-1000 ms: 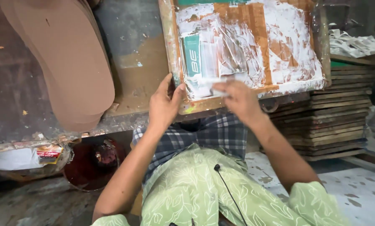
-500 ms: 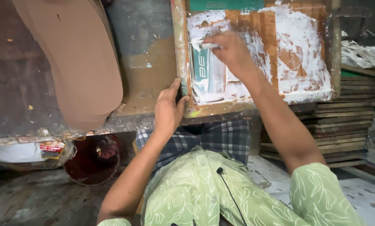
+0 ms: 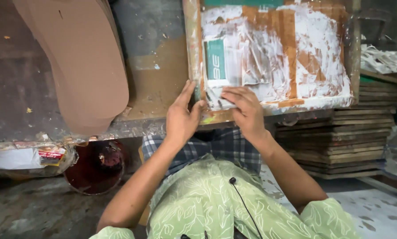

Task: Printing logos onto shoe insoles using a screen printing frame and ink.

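The right hand [image 3: 247,110] has come back down: half a second ago it was stretched up across the middle of the frame [image 3: 274,53], and now it lies flat at the frame's near edge, fingers spread narrowly and pressed on a white, smeared strip; whether it holds anything under the palm I cannot tell. The left hand [image 3: 180,117] has barely moved; it stays against the frame's left rail, open, fingers straight and pointing up and away, thumb touching the near corner. The frame lies on the bench [image 3: 154,79] just beyond both hands, its long axis running left to right, its short sides pointing away from the person; its face is brown, covered with white smears. A teal label [image 3: 216,59] sits just above the gap between the hands, its long axis pointing away from them. Well to the left of the left hand lies a stack of brown soles [image 3: 79,66], toes towards the person. Below that hand stands a dark red bucket [image 3: 96,166]. To the right of the right hand, under the frame's edge, is a pile of boards [image 3: 344,137].
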